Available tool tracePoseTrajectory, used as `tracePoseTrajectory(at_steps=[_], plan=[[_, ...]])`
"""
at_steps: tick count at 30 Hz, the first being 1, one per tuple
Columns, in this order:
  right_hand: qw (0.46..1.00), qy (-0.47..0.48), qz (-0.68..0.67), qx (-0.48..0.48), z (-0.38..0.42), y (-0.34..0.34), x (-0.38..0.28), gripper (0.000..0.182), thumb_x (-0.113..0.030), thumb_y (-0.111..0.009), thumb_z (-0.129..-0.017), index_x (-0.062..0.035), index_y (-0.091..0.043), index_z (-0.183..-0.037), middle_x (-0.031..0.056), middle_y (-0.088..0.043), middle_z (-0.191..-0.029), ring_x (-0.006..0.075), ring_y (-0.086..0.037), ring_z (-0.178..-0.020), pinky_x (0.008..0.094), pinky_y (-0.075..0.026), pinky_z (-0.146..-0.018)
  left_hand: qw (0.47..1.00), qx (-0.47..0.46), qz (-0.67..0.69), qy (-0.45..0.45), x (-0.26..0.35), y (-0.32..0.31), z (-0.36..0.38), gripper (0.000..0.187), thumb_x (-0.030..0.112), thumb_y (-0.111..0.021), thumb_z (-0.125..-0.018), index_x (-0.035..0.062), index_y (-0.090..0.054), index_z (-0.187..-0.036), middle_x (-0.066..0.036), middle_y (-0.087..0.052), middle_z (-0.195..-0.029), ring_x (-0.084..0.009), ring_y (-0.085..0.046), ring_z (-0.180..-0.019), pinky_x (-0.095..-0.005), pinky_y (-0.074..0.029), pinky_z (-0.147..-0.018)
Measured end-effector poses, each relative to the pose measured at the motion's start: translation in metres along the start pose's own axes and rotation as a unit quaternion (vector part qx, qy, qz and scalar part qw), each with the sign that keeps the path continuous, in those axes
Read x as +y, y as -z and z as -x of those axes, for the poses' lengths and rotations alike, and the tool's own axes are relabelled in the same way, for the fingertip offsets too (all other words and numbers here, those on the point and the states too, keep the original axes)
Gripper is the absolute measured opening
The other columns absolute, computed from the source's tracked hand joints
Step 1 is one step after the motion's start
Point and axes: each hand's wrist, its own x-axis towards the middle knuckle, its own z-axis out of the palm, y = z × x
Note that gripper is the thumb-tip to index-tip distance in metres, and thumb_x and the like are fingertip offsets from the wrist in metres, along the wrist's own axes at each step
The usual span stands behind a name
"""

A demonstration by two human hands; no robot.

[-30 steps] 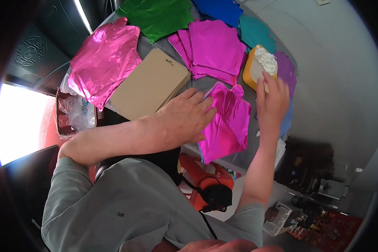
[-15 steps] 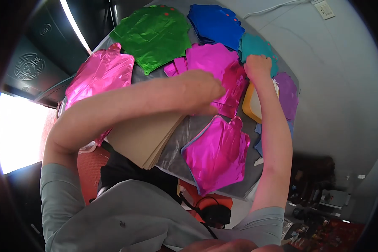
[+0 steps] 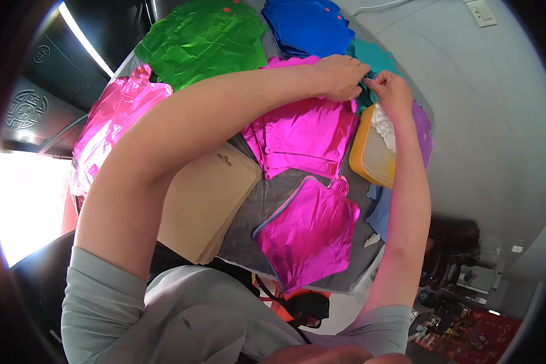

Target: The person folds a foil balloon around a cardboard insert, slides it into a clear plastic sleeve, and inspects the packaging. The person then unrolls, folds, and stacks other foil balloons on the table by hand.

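My left hand (image 3: 341, 77) reaches across the magenta foil stack, its fingertips closed at the edge of a teal foil balloon (image 3: 373, 56), flat and uninflated. Close beside it, my right hand (image 3: 394, 94) pinches the same teal foil between thumb and fingers; the exact grip is partly hidden. Under my left hand and forearm lies a stack of magenta foil balloons (image 3: 309, 136). A yellow-rimmed container (image 3: 370, 161) holding something white and crumpled sits below my right hand, partly covered by my right forearm.
A single magenta foil balloon (image 3: 309, 230) lies nearest me, beside a stack of tan cardboard sheets (image 3: 203, 200). Green foil (image 3: 203, 39), blue foil (image 3: 309, 30) and pink foil (image 3: 121, 115) lie farther out. Purple foil (image 3: 423, 133) is at the right edge, near the wall (image 3: 485, 109).
My left hand has moved right and away from me to meet my right hand at the teal foil. My right hand has shifted slightly right. The magenta stack is more exposed.
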Motion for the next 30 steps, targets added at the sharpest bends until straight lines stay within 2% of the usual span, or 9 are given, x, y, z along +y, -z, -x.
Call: tracePoseTrajectory(at_steps=[5,9,13,19,23,25,26,28,30], plan=[[0.993,0.013,-0.11,-0.042,-0.014,-0.006,0.031,0.042,-0.04,-0.078,-0.102,-0.0014,-0.072,-0.086,0.0096,-0.063,-0.07,0.0201,-0.061,-0.067,0.0427,-0.048,-0.066,0.995,-0.096,0.0,0.033,-0.005,-0.01,-0.019,0.045,0.037,-0.061,-0.109,-0.0004,-0.068,-0.134,-0.024,-0.073,-0.128,-0.0408,-0.067,-0.128,-0.0553,-0.054,-0.105],[0.976,0.003,-0.182,0.122,-0.014,0.0,0.044,0.043,-0.04,-0.075,-0.105,-0.0004,-0.073,-0.089,0.0103,-0.059,-0.069,0.0166,-0.055,-0.068,0.0412,-0.046,-0.066,0.993,-0.099,-0.067,-0.017,-0.012,-0.028,-0.026,0.049,0.043,-0.054,-0.112,0.002,-0.071,-0.133,-0.023,-0.073,-0.131,-0.0402,-0.068,-0.129,-0.0546,-0.055,-0.106],[0.81,-0.085,-0.34,0.47,-0.03,0.063,0.077,0.03,-0.027,-0.074,-0.108,0.0026,-0.073,-0.104,0.006,-0.074,-0.1,0.0148,-0.064,-0.086,0.0378,-0.055,-0.077,0.983,-0.137,-0.123,-0.026,-0.007,-0.03,-0.03,0.054,0.047,-0.05,-0.112,0.0044,-0.073,-0.137,-0.023,-0.071,-0.141,-0.0395,-0.067,-0.135,-0.0527,-0.055,-0.11],[0.665,-0.019,-0.482,0.57,0.015,0.164,0.025,0.029,-0.021,-0.072,-0.109,0.0047,-0.068,-0.121,0.0125,-0.074,-0.118,0.0224,-0.073,-0.097,0.0399,-0.061,-0.086,0.979,-0.159,-0.122,0.024,-0.003,-0.028,-0.038,0.058,0.049,-0.051,-0.11,0.004,-0.074,-0.138,-0.024,-0.069,-0.147,-0.0413,-0.066,-0.137,-0.0524,-0.055,-0.112],[0.778,0.036,-0.367,0.509,0.081,0.16,-0.02,0.024,-0.018,-0.073,-0.109,0.0034,-0.071,-0.121,0.0105,-0.075,-0.119,0.0204,-0.073,-0.104,0.0388,-0.06,-0.091,0.983,-0.067,0.104,0.134,0.015,0.002,-0.038,0.064,0.059,-0.058,-0.109,0.0033,-0.075,-0.135,-0.022,-0.073,-0.142,-0.0393,-0.074,-0.122,-0.0502,-0.058,-0.107],[0.857,0.087,-0.251,0.441,0.131,0.136,-0.04,0.019,-0.011,-0.073,-0.109,0.0018,-0.072,-0.123,0.0112,-0.078,-0.124,0.0198,-0.073,-0.106,0.0383,-0.059,-0.095,0.812,-0.068,0.533,0.227,0.036,0.042,-0.027,0.073,0.069,-0.056,-0.108,0.005,-0.074,-0.138,-0.017,-0.074,-0.145,-0.0333,-0.077,-0.118,-0.0478,-0.062,-0.103],[0.882,0.146,-0.194,0.403,0.158,0.12,-0.049,0.017,-0.007,-0.073,-0.108,0.0005,-0.072,-0.123,0.0123,-0.079,-0.127,0.0196,-0.073,-0.106,0.038,-0.059,-0.097,0.813,-0.067,0.531,0.227,0.048,0.067,-0.016,0.073,0.069,-0.056,-0.108,0.005,-0.074,-0.138,-0.017,-0.074,-0.145,-0.0333,-0.077,-0.118,-0.0478,-0.062,-0.103],[0.894,0.3,-0.157,0.292,0.201,0.092,-0.057,0.022,0.004,-0.074,-0.098,-0.0032,-0.072,-0.118,0.0159,-0.078,-0.138,0.0302,-0.076,-0.12,0.0413,-0.058,-0.109,0.557,-0.158,0.786,0.217,0.071,0.11,0.01,0.072,0.065,-0.059,-0.108,-0.0026,-0.078,-0.124,-0.014,-0.082,-0.122,-0.0307,-0.079,-0.106,-0.0463,-0.063,-0.099],[0.917,0.325,-0.093,0.213,0.244,0.076,-0.07,0.028,0.005,-0.075,-0.092,-0.0031,-0.07,-0.118,0.0161,-0.078,-0.137,0.0385,-0.073,-0.129,0.0475,-0.056,-0.114,0.595,-0.17,0.752,0.228,0.091,0.115,0.028,0.063,0.056,-0.065,-0.106,-0.003,-0.078,-0.124,-0.014,-0.082,-0.119,-0.029,-0.079,-0.102,-0.0453,-0.064,-0.096]])
